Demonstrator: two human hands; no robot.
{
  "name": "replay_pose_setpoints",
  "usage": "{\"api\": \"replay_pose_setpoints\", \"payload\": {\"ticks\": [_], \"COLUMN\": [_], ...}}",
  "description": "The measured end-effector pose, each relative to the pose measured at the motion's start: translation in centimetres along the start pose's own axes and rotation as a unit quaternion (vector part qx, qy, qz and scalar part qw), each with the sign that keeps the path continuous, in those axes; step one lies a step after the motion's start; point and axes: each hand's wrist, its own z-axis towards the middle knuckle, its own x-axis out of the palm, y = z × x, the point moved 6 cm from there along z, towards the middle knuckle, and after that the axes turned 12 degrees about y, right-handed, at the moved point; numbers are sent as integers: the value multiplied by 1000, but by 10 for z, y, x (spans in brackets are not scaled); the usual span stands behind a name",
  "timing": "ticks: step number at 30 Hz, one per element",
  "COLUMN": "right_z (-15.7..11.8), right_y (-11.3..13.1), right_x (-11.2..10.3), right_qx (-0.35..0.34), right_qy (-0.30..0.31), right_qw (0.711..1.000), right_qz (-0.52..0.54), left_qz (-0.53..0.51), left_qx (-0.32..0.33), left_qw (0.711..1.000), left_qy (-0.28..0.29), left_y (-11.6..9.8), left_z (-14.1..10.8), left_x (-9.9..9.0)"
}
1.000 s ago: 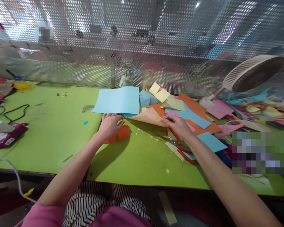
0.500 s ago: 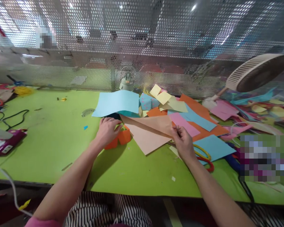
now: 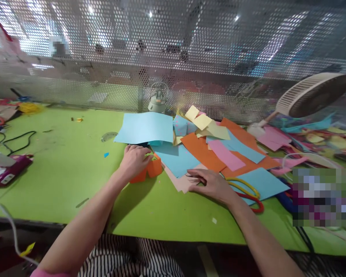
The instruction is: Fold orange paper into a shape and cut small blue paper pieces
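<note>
My left hand (image 3: 135, 159) rests over folded orange paper pieces (image 3: 155, 168), its fingers loosely apart beside the lower edge of a raised light blue sheet (image 3: 147, 129). My right hand (image 3: 213, 185) lies with fingers and thumb spread on the beige paper sheets (image 3: 174, 180), holding nothing that I can see. A flat blue sheet (image 3: 177, 157) partly covers the beige ones. Scissors with yellow and red handles (image 3: 258, 207) sit just right of my right hand; their blades are hidden.
Orange, pink, blue and yellow papers (image 3: 230, 157) spread to the right. A white fan (image 3: 302, 94) stands behind them. A greenish bottle (image 3: 157, 103) is at the perforated metal screen (image 3: 103, 73). A purple power strip (image 3: 10, 171) lies at the left with black cables.
My right hand has let go of the lifted beige sheet and moved slightly left and down, opening its fingers. The beige paper now lies lower, exposing the blue sheet. My left hand stays nearly in place.
</note>
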Motion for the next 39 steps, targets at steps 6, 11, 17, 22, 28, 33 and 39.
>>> {"api": "replay_pose_setpoints", "payload": {"ticks": [6,11,17,22,28,33,39], "right_z": [2,1,1,-2,4,3,-13], "right_y": [4,11,14,18,15,-6,-40], "right_x": [4,6,7,9,16,6,-15], "right_qx": [-27,-49,-54,-67,-40,55,203], "right_qy": [14,21,16,28,0,-69,-139], "right_qw": [999,997,996,994,992,985,949], "right_qz": [-41,-53,-67,-77,-118,-151,-195], "left_qz": [-13,-25,0,6,29,21,46], "left_qx": [10,62,98,90,72,63,63], "left_qw": [1000,995,989,984,983,987,985], "left_qy": [23,77,110,156,165,147,151], "left_y": [-3,-7,-8,-7,-2,-1,-2], "left_z": [-3,-4,-5,-9,-6,-4,-4], "left_x": [-2,-1,1,-7,-4,-1,3]}}
